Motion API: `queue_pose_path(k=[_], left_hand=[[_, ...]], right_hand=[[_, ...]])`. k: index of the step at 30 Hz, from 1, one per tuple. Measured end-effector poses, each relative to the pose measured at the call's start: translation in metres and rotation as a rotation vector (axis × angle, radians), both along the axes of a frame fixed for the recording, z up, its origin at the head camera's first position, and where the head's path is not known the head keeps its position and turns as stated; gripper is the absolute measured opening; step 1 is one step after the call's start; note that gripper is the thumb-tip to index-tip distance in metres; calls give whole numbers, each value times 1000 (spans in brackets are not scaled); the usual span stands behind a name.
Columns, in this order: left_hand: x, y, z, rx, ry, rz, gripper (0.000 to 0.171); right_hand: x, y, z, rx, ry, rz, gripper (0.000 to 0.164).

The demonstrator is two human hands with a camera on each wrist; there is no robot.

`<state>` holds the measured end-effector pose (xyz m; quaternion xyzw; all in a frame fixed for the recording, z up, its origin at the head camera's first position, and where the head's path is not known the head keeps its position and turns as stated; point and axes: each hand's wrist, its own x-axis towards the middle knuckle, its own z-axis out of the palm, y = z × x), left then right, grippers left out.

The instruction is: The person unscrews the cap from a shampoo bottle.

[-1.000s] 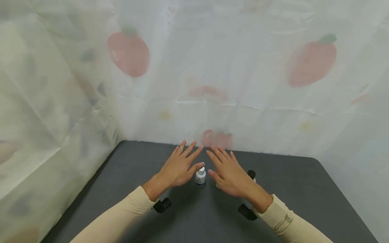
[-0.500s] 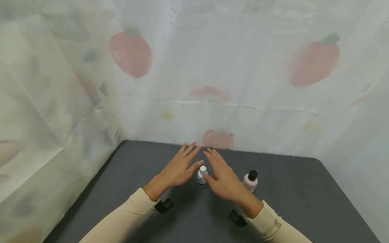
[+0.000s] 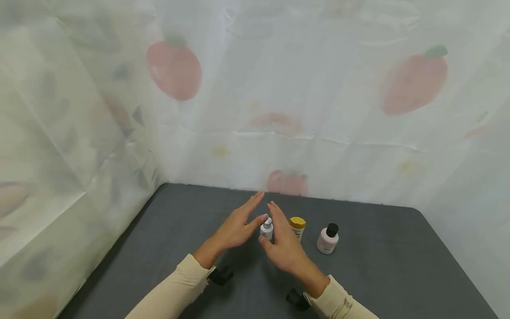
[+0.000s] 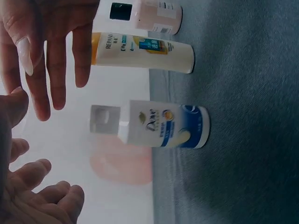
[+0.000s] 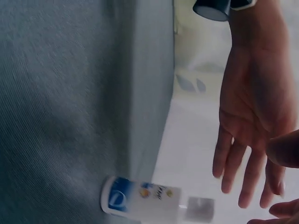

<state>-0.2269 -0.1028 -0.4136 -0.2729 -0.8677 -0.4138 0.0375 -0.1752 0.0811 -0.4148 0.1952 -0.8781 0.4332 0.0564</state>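
My left hand (image 3: 235, 228) and right hand (image 3: 284, 248) hover with straight fingers, angled towards each other over a small white Dove bottle (image 3: 266, 231). Both hold nothing. The bottle stands upright on the table, partly covered by the hands in the head view. The left wrist view gives its white cap and blue-based label in full, the Dove bottle (image 4: 161, 125) standing apart from the fingers. Behind the right hand is a cream REPAND bottle with a yellow cap (image 3: 297, 223), its lower part hidden. A pale pink bottle (image 3: 327, 241) with a black cap stands further right.
The dark grey table (image 3: 382, 266) ends at a pale curtain (image 3: 318, 88) with printed red fruit, which hangs behind it and along the left side. A black wrist camera (image 3: 220, 275) sits under the left cuff, another black camera (image 3: 297, 299) under the right.
My right hand has moved left, towards the left hand, uncovering the pink bottle and then the yellow-capped one. The left hand has shifted slightly right and its spread fingers have come together.
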Motion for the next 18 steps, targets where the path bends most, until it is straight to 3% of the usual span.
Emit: queue_pose_path(k=[9, 18], left_hand=[[0, 13, -21, 123, 43, -7, 61], [1, 24, -42, 240, -43, -27, 58]], right_hand=[[-1, -5, -18, -15, -36, -42, 86], [-6, -10, -34, -124, -79, -83, 89]])
